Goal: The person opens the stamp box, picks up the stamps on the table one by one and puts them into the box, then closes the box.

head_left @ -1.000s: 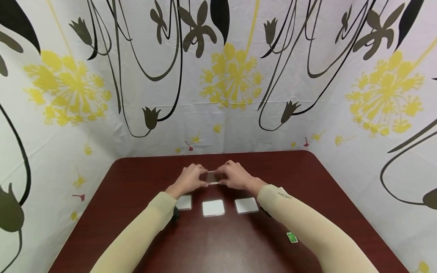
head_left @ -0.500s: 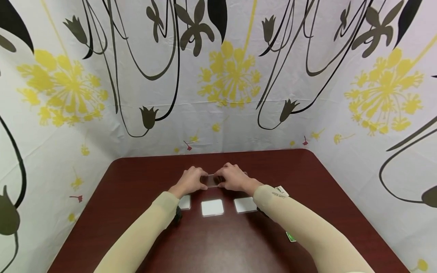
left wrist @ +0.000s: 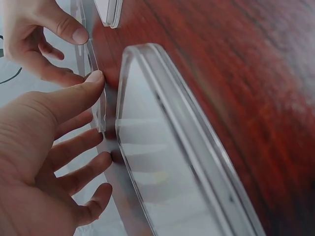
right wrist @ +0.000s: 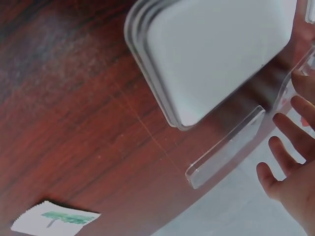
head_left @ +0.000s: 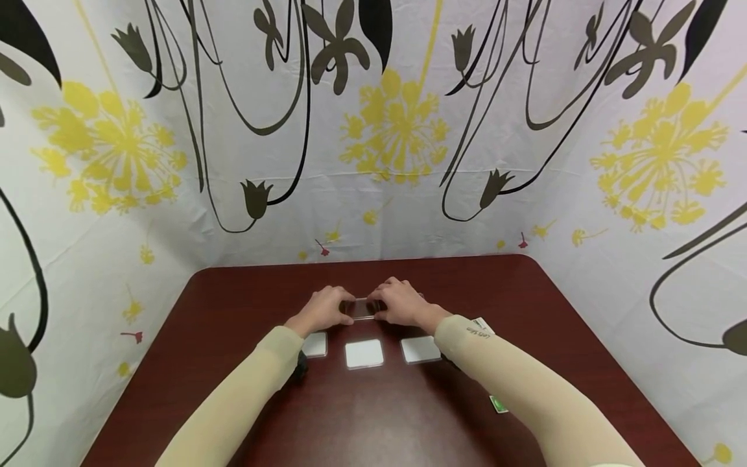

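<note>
A clear plastic lid [head_left: 364, 309] is held between both hands behind the row of white boxes. My left hand [head_left: 325, 307] pinches its left end, thumb on the near edge and fingers on the far side. At the right end, my right hand [head_left: 403, 303] grips it the same way. In the left wrist view, the lid [left wrist: 102, 115] stands nearly edge-on by the left thumb. Directly in front sits the middle white box [head_left: 364, 354] with clear rims. Other white boxes lie to its left [head_left: 316, 345] and right [head_left: 420, 349], partly hidden by the sleeves.
Another clear plastic piece [right wrist: 226, 147] lies behind the right box in the right wrist view. A small paper with a green print [right wrist: 56, 219] rests near it. A green card [head_left: 498, 404] lies by the right sleeve on the dark red table [head_left: 362, 421]. Patterned cloth [head_left: 373, 220] surrounds the table.
Both hands and the clear lid have come slightly lower, nearer the boxes. The right forearm has shifted a little, showing more of a white paper beside its cuff. The grip looks the same.
</note>
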`<control>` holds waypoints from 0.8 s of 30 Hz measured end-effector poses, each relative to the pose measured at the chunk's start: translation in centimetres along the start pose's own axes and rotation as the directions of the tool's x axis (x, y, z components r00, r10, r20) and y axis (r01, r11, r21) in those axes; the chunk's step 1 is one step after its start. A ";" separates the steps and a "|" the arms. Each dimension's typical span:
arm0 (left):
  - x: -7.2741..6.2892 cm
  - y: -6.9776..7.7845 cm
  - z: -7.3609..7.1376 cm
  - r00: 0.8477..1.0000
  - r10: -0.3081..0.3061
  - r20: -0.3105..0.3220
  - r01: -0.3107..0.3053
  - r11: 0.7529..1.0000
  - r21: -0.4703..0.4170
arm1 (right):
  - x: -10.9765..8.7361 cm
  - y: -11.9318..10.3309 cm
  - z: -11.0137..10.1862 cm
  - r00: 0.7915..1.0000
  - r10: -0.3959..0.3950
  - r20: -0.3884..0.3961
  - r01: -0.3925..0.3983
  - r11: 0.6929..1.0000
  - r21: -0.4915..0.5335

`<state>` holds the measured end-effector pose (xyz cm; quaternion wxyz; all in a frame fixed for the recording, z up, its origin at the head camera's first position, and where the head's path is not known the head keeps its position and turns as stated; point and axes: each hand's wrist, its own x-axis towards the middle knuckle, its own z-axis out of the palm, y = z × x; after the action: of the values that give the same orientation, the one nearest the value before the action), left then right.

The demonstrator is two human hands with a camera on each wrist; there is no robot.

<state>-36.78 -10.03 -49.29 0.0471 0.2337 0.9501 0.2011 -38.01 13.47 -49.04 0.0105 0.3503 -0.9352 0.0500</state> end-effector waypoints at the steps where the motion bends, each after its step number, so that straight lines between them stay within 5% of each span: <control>1: -0.1 0.0 -0.1 1.000 0.006 -0.002 -0.006 1.000 -0.001 | 0.0 0.0 -0.1 1.000 0.001 -0.002 -0.001 1.000 -0.009; 15: -2.9 -0.3 -3.5 1.000 -0.015 -0.025 0.014 1.000 -0.007 | -0.3 -1.4 -4.1 0.991 -0.075 -0.106 0.071 0.996 -0.049; 24: -6.6 -2.2 -4.6 0.999 -0.001 -0.048 -0.001 0.999 -0.049 | 0.2 -4.9 -4.1 0.976 -0.149 -0.158 0.144 0.989 -0.042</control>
<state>-32.66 -16.52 -46.01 0.0299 0.2275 0.9458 0.2298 -35.02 10.03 -44.56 0.0947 0.4128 -0.9037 0.0630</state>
